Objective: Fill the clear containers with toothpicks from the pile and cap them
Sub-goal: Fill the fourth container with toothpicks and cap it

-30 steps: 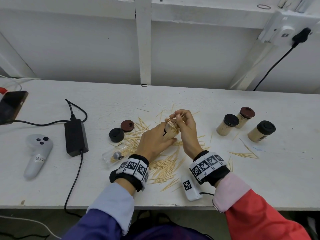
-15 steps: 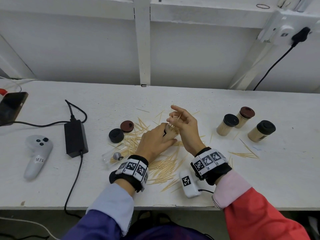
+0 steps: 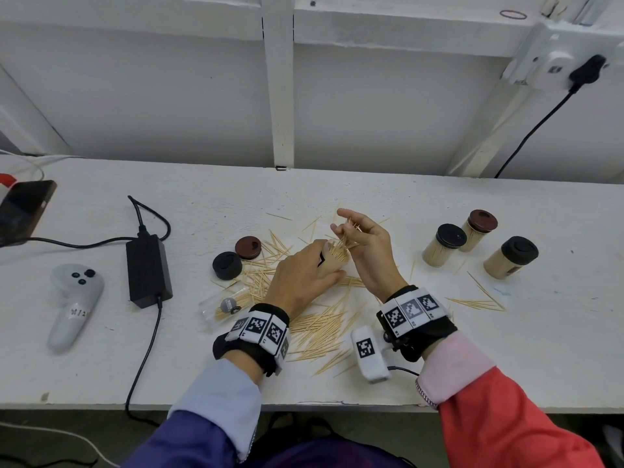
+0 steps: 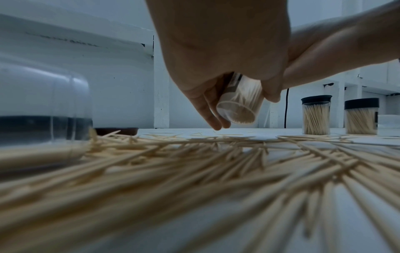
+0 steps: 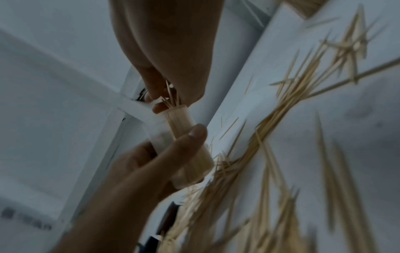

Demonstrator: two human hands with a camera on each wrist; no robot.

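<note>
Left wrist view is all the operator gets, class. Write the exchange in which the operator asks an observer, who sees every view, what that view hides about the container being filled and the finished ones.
Operator: The left hand covers the top of the container. What is happening at its mouth?
Observer: The right hand has its fingers pinching toothpicks that stick out of the mouth.
Operator: I see two black-lidded containers, full and upright. Are there more?
Observer: Yes, a third full one, the brown-lidded container, stands just behind them.
</note>
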